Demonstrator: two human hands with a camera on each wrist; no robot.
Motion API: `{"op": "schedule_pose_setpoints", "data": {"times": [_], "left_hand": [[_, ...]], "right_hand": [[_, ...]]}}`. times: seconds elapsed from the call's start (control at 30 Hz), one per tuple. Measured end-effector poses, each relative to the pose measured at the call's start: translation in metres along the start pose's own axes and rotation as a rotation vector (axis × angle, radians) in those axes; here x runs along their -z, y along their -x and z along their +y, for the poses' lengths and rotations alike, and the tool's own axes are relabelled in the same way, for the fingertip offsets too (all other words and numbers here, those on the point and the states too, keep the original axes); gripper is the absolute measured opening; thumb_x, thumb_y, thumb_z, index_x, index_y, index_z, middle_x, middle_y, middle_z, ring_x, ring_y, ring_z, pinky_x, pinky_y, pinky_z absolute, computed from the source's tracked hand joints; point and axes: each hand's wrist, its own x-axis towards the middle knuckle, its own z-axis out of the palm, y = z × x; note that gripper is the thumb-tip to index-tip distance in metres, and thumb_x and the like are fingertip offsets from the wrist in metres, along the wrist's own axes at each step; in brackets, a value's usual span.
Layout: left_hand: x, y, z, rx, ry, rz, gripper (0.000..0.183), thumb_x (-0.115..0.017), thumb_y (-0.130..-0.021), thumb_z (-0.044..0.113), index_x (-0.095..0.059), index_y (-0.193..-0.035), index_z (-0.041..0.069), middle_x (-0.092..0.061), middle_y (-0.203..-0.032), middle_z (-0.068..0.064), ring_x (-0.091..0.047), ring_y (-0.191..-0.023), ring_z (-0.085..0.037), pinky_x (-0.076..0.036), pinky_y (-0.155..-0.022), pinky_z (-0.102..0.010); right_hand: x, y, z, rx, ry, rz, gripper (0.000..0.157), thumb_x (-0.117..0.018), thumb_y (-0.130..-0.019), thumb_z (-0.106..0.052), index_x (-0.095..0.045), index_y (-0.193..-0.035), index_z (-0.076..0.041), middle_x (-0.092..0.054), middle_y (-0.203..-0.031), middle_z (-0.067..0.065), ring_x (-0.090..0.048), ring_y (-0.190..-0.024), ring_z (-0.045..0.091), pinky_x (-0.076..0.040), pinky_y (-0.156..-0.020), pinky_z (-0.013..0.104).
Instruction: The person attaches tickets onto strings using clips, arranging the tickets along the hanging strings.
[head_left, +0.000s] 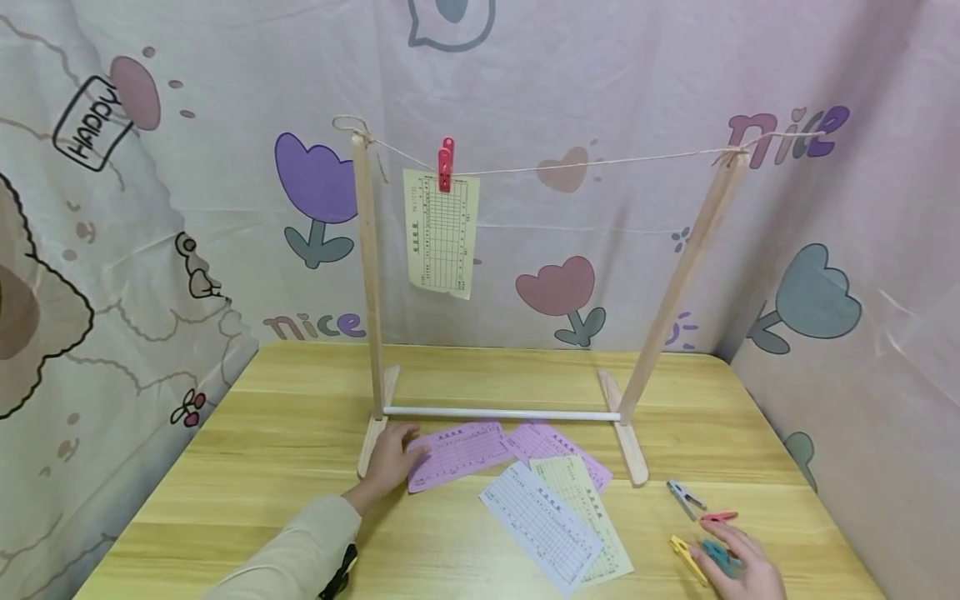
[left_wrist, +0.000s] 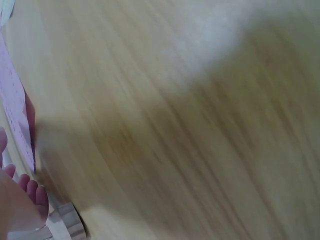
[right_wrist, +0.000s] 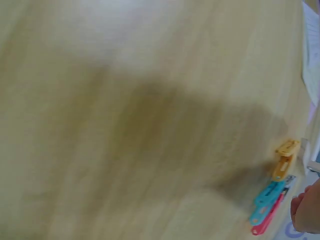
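Left hand (head_left: 392,458): at the left end of a pink sheet (head_left: 459,456); fingers meet its edge, though whether they pinch it I cannot tell. The sheet lies on the bench (head_left: 225,483), just before the stand's left foot (head_left: 372,446).

Right hand (head_left: 744,567): over the loose clips at the bench's right, thumb and forefinger parted, gripping nothing that I can see.

Loose clips, four: a teal clip (head_left: 722,554) in the gap between thumb and forefinger; a yellow clip (head_left: 688,560) beside it; a red clip (head_left: 720,517) near the forefinger; a grey clip (head_left: 684,497) farther back.

Other loose sheets, three: a second pink sheet (head_left: 551,442), a pale yellow sheet (head_left: 573,483) overlapping it, and a bluish-white sheet (head_left: 540,525) partly over the yellow one.

Stand, one: two wooden posts (head_left: 367,275), a white rod (head_left: 495,413) low between them, a cord (head_left: 600,164) tied across their tops.

On the cord: one cream sheet (head_left: 441,250), held by a bright red clip (head_left: 446,167), nearer the left post.

Behind: a printed cloth (head_left: 645,83).
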Motion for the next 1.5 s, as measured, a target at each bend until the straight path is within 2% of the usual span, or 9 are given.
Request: {"op": "schedule_pose_setpoints", "data": {"times": [0.17, 0.43, 0.53, 0.63, 0.9, 1.07, 1.23, 1.37, 1.5], "left_hand": [[-0.003, -0.001, 0.001, 0.012, -0.018, 0.008, 0.037, -0.071, -0.078, 0.010, -0.060, -0.109, -0.008, -0.061, -0.106, -0.023, -0.056, -0.101, -0.036, -0.046, -0.090, -0.048], [-0.005, -0.002, 0.005, 0.002, -0.074, 0.015, 0.039, -0.074, -0.074, 0.012, -0.062, -0.106, -0.007, -0.061, -0.101, -0.020, -0.054, -0.096, -0.034, -0.045, -0.088, -0.047], [-0.006, -0.003, 0.004, -0.005, -0.111, 0.017, 0.038, -0.075, -0.073, 0.013, -0.063, -0.105, -0.005, -0.061, -0.098, -0.018, -0.054, -0.093, -0.031, -0.045, -0.085, -0.045], [-0.007, -0.004, 0.002, -0.028, -0.151, 0.017, 0.037, -0.076, -0.072, 0.013, -0.064, -0.103, -0.004, -0.061, -0.096, -0.016, -0.053, -0.090, -0.029, -0.045, -0.082, -0.043], [-0.006, -0.003, 0.002, -0.050, -0.206, -0.006, 0.034, -0.077, -0.072, 0.013, -0.065, -0.099, -0.002, -0.061, -0.095, -0.015, -0.053, -0.089, -0.028, -0.046, -0.080, -0.042], [-0.004, -0.002, 0.004, -0.032, -0.220, -0.037, 0.033, -0.077, -0.071, 0.014, -0.065, -0.099, -0.001, -0.061, -0.097, -0.014, -0.054, -0.092, -0.029, -0.046, -0.083, -0.043], [-0.001, -0.001, 0.005, -0.042, -0.220, -0.070, 0.030, -0.078, -0.070, 0.014, -0.064, -0.093, 0.002, -0.060, -0.092, -0.011, -0.053, -0.088, -0.026, -0.046, -0.079, -0.041], [0.003, 0.001, 0.007, -0.050, -0.222, -0.086, 0.027, -0.078, -0.070, 0.015, -0.063, -0.089, 0.003, -0.059, -0.087, -0.008, -0.051, -0.083, -0.022, -0.045, -0.075, -0.037], [0.007, 0.003, 0.009, -0.025, -0.211, -0.110, 0.027, -0.079, -0.070, 0.015, -0.060, -0.086, 0.003, -0.056, -0.083, -0.007, -0.049, -0.080, -0.019, -0.042, -0.070, -0.032]], "right_hand": [[0.000, 0.003, 0.007, -0.052, 0.042, -0.041, 0.041, -0.081, -0.069, -0.027, -0.069, -0.101, -0.005, -0.067, -0.103, 0.020, -0.020, -0.086, -0.029, -0.038, -0.061, 0.006], [-0.009, 0.012, 0.014, 0.060, 0.057, 0.071, 0.036, -0.085, -0.058, -0.015, -0.071, -0.091, -0.005, -0.067, -0.087, 0.013, -0.029, -0.082, -0.026, -0.038, -0.057, 0.004], [-0.013, 0.013, 0.016, 0.066, 0.062, 0.083, 0.035, -0.086, -0.056, -0.013, -0.072, -0.088, -0.006, -0.067, -0.084, 0.008, -0.033, -0.080, -0.024, -0.037, -0.056, 0.003], [-0.013, 0.013, 0.018, 0.042, 0.052, 0.043, 0.035, -0.085, -0.058, -0.013, -0.071, -0.089, -0.005, -0.068, -0.086, 0.010, -0.034, -0.079, -0.024, -0.041, -0.055, 0.006], [-0.007, 0.008, 0.021, -0.078, 0.093, -0.199, 0.043, -0.080, -0.069, -0.026, -0.068, -0.102, 0.000, -0.067, -0.102, 0.019, -0.042, -0.077, -0.015, -0.047, -0.058, 0.013], [-0.007, 0.008, 0.022, -0.042, 0.122, -0.214, 0.041, -0.079, -0.068, -0.023, -0.068, -0.101, 0.000, -0.068, -0.099, 0.016, -0.046, -0.075, -0.010, -0.045, -0.056, 0.014], [-0.007, 0.008, 0.023, -0.027, 0.152, -0.245, 0.044, -0.079, -0.069, -0.024, -0.068, -0.104, 0.000, -0.068, -0.099, 0.015, -0.058, -0.082, 0.014, -0.046, -0.061, 0.017], [-0.007, 0.008, 0.024, 0.009, 0.182, -0.251, 0.044, -0.080, -0.067, -0.025, -0.068, -0.103, -0.002, -0.068, -0.098, 0.012, -0.059, -0.083, 0.021, -0.049, -0.067, 0.024], [-0.006, 0.004, 0.024, -0.024, 0.192, -0.343, 0.048, -0.078, -0.070, -0.027, -0.066, -0.108, 0.001, -0.066, -0.104, 0.016, -0.060, -0.092, 0.030, -0.051, -0.075, 0.034]]}}
